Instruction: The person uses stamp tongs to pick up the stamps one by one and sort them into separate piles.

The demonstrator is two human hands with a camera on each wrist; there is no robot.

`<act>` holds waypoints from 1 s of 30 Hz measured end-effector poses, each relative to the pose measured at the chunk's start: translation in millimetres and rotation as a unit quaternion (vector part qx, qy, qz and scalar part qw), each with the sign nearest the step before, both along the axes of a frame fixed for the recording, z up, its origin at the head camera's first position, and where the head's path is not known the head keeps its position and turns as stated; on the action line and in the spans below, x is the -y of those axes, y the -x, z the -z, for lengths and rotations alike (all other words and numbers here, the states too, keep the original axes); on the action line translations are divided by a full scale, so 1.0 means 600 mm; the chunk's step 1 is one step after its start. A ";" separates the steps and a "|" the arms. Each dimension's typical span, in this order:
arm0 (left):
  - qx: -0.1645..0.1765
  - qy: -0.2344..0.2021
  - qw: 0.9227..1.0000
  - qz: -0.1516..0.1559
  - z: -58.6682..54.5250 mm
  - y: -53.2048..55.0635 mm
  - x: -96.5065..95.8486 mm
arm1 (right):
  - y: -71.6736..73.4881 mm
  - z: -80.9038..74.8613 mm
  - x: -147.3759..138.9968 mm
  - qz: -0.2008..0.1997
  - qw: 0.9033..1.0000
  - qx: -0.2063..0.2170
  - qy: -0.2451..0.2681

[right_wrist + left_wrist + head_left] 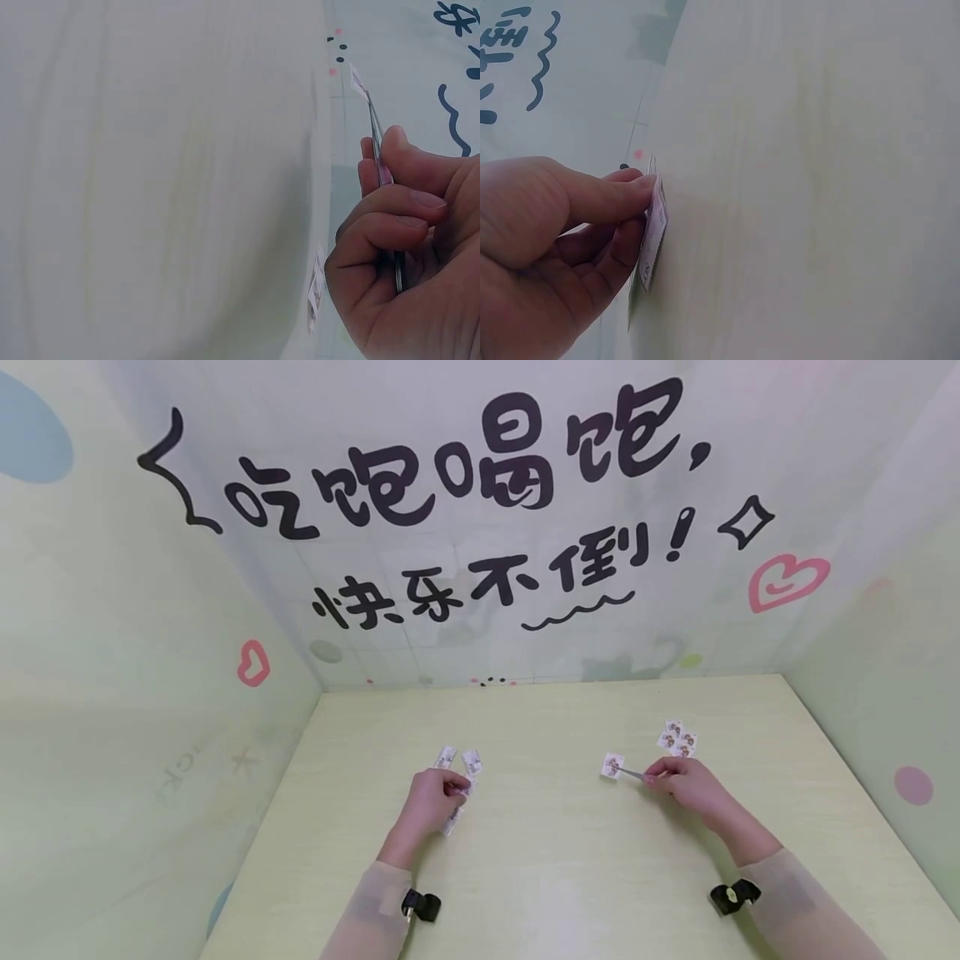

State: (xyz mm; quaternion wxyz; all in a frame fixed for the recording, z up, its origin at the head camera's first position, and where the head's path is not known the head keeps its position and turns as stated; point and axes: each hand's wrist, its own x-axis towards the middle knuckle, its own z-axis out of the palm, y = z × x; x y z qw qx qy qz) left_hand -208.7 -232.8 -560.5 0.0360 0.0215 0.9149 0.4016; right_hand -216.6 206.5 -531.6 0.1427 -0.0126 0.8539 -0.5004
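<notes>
My right hand [686, 783] grips a pair of metal tweezers [385, 174] along their shank. At the tweezers' tips is a small white square card [611, 766] with a reddish-brown picture; in the right wrist view that card [358, 81] appears held off the tabletop. My left hand [437, 797] pinches a small printed card [655, 234] between thumb and fingers. Around it lie similar pale cards [471, 762] with greyish pictures, some partly hidden under the hand. Just beyond my right hand, several cards [677, 739] with reddish-brown pictures lie in a cluster.
A pale wooden tabletop [540, 852] carries everything. Light walls stand at its back and both sides, the back wall [480, 652] bearing large black lettering. Each forearm wears a black wrist mount [422, 906].
</notes>
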 end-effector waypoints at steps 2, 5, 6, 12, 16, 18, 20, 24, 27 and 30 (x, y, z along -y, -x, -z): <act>-0.003 0.000 1.000 0.000 0.002 0.000 -0.001 | 0.000 -0.003 -0.010 0.006 1.000 0.000 -0.008; -0.009 0.002 1.000 0.001 0.002 0.000 -0.002 | 0.000 -0.003 -0.026 0.016 1.000 0.000 -0.018; -0.009 0.002 1.000 0.002 0.001 -0.001 -0.002 | 0.000 -0.003 -0.033 0.021 1.000 0.001 -0.018; 0.001 0.001 1.000 0.002 -0.002 0.000 -0.001 | 0.001 0.004 -0.069 0.043 0.999 -0.005 -0.031; 0.009 -0.002 1.000 0.001 -0.002 0.002 0.002 | 0.001 0.005 -0.088 0.052 0.998 -0.008 -0.045; 0.013 -0.002 1.000 -0.002 -0.003 0.002 0.003 | 0.002 0.007 -0.097 0.054 0.997 -0.007 -0.048; 0.015 -0.002 1.000 -0.002 -0.004 0.002 0.003 | 0.002 0.008 -0.105 0.058 0.997 -0.007 -0.048; 0.011 0.000 1.000 0.001 -0.006 0.002 0.003 | 0.003 0.011 -0.121 0.064 0.997 -0.006 -0.046; 0.007 0.002 1.000 0.002 -0.006 0.002 0.002 | 0.003 0.013 -0.132 0.069 0.996 -0.004 -0.052; 0.008 0.002 1.000 0.003 -0.005 0.001 0.002 | 0.003 0.016 -0.145 0.073 0.996 -0.003 -0.059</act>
